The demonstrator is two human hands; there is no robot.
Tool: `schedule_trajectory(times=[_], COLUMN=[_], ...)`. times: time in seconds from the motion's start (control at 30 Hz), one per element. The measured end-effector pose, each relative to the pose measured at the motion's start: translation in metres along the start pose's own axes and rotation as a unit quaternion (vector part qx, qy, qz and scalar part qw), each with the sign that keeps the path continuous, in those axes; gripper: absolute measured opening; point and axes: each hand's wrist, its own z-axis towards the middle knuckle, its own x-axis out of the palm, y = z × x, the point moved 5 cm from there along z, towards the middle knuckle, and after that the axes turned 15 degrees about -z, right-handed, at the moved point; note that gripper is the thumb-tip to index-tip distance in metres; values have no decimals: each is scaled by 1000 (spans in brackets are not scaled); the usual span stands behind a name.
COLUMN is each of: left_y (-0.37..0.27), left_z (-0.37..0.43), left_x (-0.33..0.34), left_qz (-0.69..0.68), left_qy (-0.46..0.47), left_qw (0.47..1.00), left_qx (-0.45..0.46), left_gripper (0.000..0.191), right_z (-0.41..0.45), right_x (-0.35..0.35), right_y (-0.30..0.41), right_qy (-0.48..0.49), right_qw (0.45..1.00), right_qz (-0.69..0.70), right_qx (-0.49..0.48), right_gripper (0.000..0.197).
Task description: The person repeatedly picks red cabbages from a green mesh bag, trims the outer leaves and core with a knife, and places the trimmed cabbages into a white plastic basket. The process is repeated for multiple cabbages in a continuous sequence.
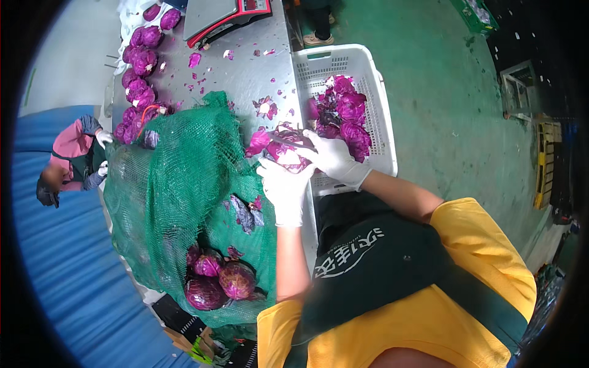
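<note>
My left hand (286, 186), in a white glove, holds a red cabbage (291, 155) near the steel table's edge. In my right hand (333, 158), also gloved, is a knife (291, 142), its blade lying across the top of the cabbage. A loose purple leaf (259, 141) sticks out at the cabbage's left side. The underside of the cabbage is hidden by my hands. Left of my left hand, a green mesh sack (188, 161) lies on the table with several whole red cabbages (237, 279) at its opening.
A white plastic crate (384, 124) holding purple leaves (352, 108) stands right of the steel table (257, 76). Several cabbages (143, 61) line the far left side, near a red-edged scale (230, 20). Across the table is a co-worker in pink sleeves (73, 147). Leaf scraps (264, 108) lie about.
</note>
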Motion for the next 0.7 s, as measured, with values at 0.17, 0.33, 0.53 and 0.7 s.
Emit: schedule_trajectory(times=[0.17, 0.33, 0.53, 0.7], left_y=[-7, -8, 3, 32], left_z=[-3, -5, -5, -7], left_x=[10, 11, 6, -2], left_qz=[54, 63, 3, -101], left_qy=[-48, -10, 27, 32], left_qw=[996, 998, 999, 993], left_qx=[60, 31, 25, 42], left_gripper=[128, 124, 129, 126], right_z=[12, 19, 46, 44], right_x=[6, 6, 23, 37], right_y=[-1, -8, -27, -108], right_qy=[-15, 0, -8, 83], right_qw=[999, 998, 989, 938], right_qz=[-50, 13, 90, 118], right_qx=[12, 69, 119, 315], right_gripper=[65, 47, 47, 49])
